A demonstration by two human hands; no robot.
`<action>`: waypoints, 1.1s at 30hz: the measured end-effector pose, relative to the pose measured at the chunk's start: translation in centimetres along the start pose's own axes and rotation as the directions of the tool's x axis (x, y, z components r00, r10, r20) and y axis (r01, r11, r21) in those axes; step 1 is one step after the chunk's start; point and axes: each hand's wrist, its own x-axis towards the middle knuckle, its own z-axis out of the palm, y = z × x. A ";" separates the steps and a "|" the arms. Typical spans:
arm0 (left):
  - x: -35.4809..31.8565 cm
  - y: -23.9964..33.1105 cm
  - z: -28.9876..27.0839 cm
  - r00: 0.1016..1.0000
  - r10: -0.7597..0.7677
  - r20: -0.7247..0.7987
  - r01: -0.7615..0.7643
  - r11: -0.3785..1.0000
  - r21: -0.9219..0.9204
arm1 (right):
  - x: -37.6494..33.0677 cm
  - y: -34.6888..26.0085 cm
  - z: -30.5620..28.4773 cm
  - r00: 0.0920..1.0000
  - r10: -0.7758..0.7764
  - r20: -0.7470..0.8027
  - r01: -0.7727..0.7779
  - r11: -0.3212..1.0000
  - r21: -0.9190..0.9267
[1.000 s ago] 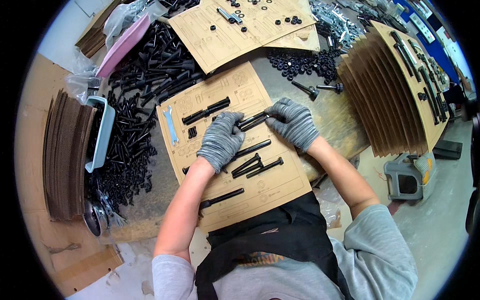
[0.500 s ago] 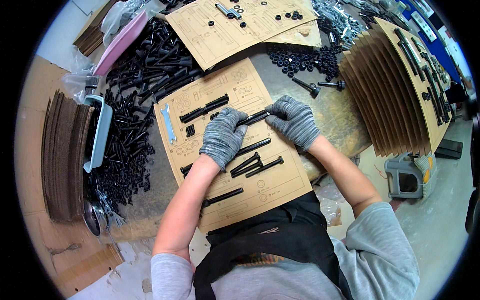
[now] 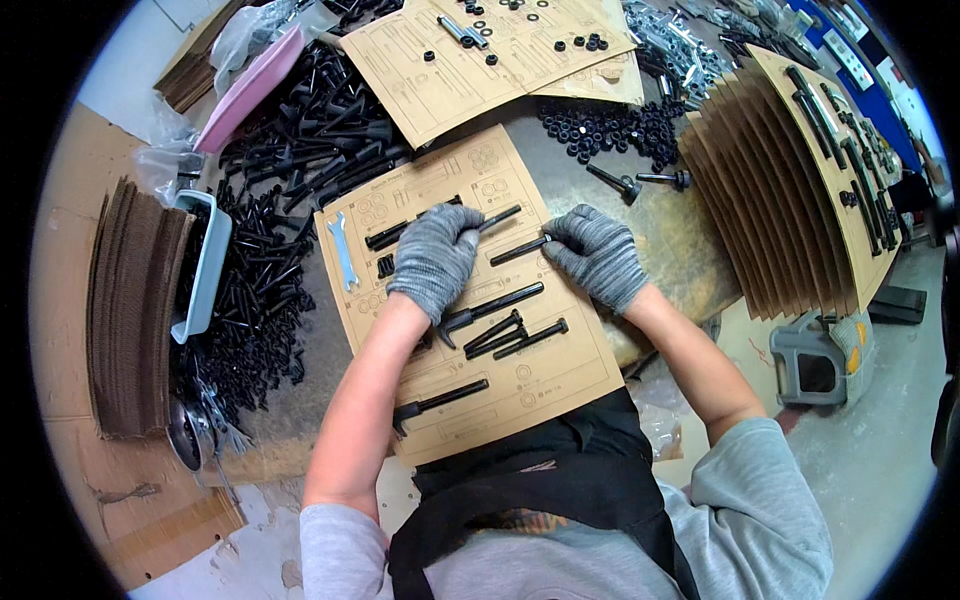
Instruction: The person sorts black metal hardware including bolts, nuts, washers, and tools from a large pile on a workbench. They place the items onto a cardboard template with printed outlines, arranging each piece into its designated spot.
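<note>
My left hand (image 3: 437, 262), in a grey knit glove, is closed over the upper part of a brown cardboard sheet (image 3: 470, 425) printed with part outlines. A black bolt (image 3: 501, 217) sticks out from between its thumb and fingers. My right hand (image 3: 600, 258), gloved alike, pinches the right end of a second black bolt (image 3: 517, 251) low over the sheet. Partly under my left hand lie longer black rods (image 3: 390, 236). Below my hands are a hooked black bolt (image 3: 500, 305), several shorter bolts (image 3: 530, 338) and another hooked bolt (image 3: 445, 395). A light blue wrench (image 3: 341, 250) lies at the left.
Heaps of black bolts (image 3: 330, 120) and small black screws (image 3: 255, 320) flank the sheet, beside a blue tray (image 3: 205, 268) and pink tray (image 3: 250, 90). Black nuts (image 3: 610, 132) and two loose bolts (image 3: 613, 184) lie beyond. Upright cardboard sheets (image 3: 735, 190) stand right, more stacked left (image 3: 135, 310).
Both hands were together on what looked like one black rod. They now have separate bolts: the left has shifted slightly up and left, the right slightly down and right.
</note>
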 end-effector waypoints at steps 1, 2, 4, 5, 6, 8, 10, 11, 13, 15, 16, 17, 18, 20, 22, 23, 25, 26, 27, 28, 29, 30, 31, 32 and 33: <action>0.4 0.0 0.1 1.000 -0.020 0.002 0.020 1.000 -0.004 | 0.1 -0.1 -0.1 1.000 -0.008 0.002 0.008 1.000 -0.002; 0.6 0.2 0.1 1.000 -0.017 0.017 0.017 1.000 0.018 | 0.2 -0.3 -0.2 1.000 -0.001 0.023 0.001 1.000 -0.014; 1.0 1.0 -0.1 0.999 -0.012 0.052 0.009 0.998 0.056 | 0.2 -0.5 -0.3 0.998 0.018 0.066 -0.016 0.999 -0.041; 1.2 1.1 0.0 0.998 -0.014 0.059 0.010 0.998 0.064 | 0.4 -0.5 -0.3 0.998 -0.006 0.057 0.009 0.998 -0.060; 1.1 0.9 0.3 0.998 -0.002 0.069 -0.004 0.996 0.087 | 0.4 -0.4 -0.2 0.998 -0.026 0.055 0.031 0.997 -0.076; 1.3 0.2 0.9 0.996 0.020 0.087 -0.032 0.991 0.133 | 0.8 -0.4 0.0 0.998 -0.037 0.046 0.041 0.996 -0.075; 1.9 -0.6 1.5 0.995 0.018 0.097 -0.031 0.990 0.138 | 1.8 0.7 0.8 0.999 -0.027 0.016 0.029 0.990 -0.138; 2.0 -0.7 1.6 0.993 0.017 0.113 -0.034 0.988 0.149 | 2.2 1.0 1.1 0.999 -0.033 -0.005 0.032 0.985 -0.170; 2.2 -0.6 1.5 0.991 0.017 0.132 -0.041 0.983 0.177 | 2.9 1.2 1.7 1.000 -0.008 -0.015 0.005 0.986 -0.165; 2.1 -0.4 1.3 0.989 0.002 0.145 -0.033 0.977 0.213 | 3.3 0.9 2.0 1.000 0.007 0.006 -0.006 0.985 -0.171; 2.0 -0.2 1.1 0.987 -0.001 0.160 -0.037 0.972 0.233 | 3.3 0.7 1.9 1.000 0.000 0.011 0.002 0.987 -0.159; 2.1 0.1 0.9 0.985 -0.005 0.175 -0.040 0.967 0.253 | 3.4 0.7 1.8 1.000 -0.008 0.015 0.010 0.989 -0.147; 2.2 0.1 0.8 0.982 -0.008 0.188 -0.044 0.961 0.273 | 3.7 0.7 1.6 1.000 -0.018 0.019 0.021 0.991 -0.135; 1.7 -0.4 1.2 0.988 0.002 0.153 -0.040 0.968 0.247 | 3.5 1.1 1.3 0.999 -0.022 0.048 0.026 0.996 -0.087; 1.9 -0.5 1.4 0.995 0.008 0.101 -0.032 0.972 0.232 | 3.9 2.4 1.0 0.998 -0.058 0.006 0.058 0.997 -0.054; 1.6 -0.8 1.9 0.998 0.048 0.035 -0.054 0.977 0.208 | 3.8 2.8 1.1 0.993 -0.113 -0.019 0.112 0.992 -0.057; 1.5 -0.6 1.7 0.998 0.043 0.054 -0.053 0.981 0.188 | 3.7 2.5 1.3 0.995 -0.103 -0.019 0.102 0.993 -0.054; 1.8 -0.4 1.5 0.997 0.022 0.080 -0.036 0.985 0.168 | 3.9 2.4 1.2 0.993 -0.113 -0.017 0.111 0.989 -0.097; 1.6 -0.5 1.6 0.997 0.040 0.073 -0.052 0.984 0.168 | 3.8 2.0 1.0 0.998 -0.046 0.034 0.049 0.995 -0.089; 1.7 -0.5 1.6 0.997 0.038 0.065 -0.049 0.984 0.174 | 3.8 1.9 1.0 0.998 -0.056 0.025 0.058 0.994 -0.096; 1.7 -0.5 1.6 0.998 0.036 0.057 -0.046 0.983 0.180 | 3.9 1.9 1.2 0.998 -0.066 0.017 0.068 0.992 -0.102; 1.6 -0.5 1.7 0.998 0.034 0.055 -0.043 0.983 0.181 | 3.7 1.9 1.3 0.998 -0.069 0.011 0.070 0.991 -0.110; 1.6 -0.6 1.9 0.998 0.036 0.052 -0.045 0.982 0.185 | 3.7 1.9 1.3 0.998 -0.053 0.030 0.056 0.992 -0.117; 1.7 -0.7 2.0 0.998 0.037 0.050 -0.046 0.981 0.189 | 3.7 1.9 1.3 0.998 -0.057 0.022 0.059 0.991 -0.120; 1.7 -0.7 2.1 0.998 0.037 0.047 -0.046 0.980 0.194 | 3.8 1.9 1.4 0.998 -0.061 0.015 0.062 0.991 -0.122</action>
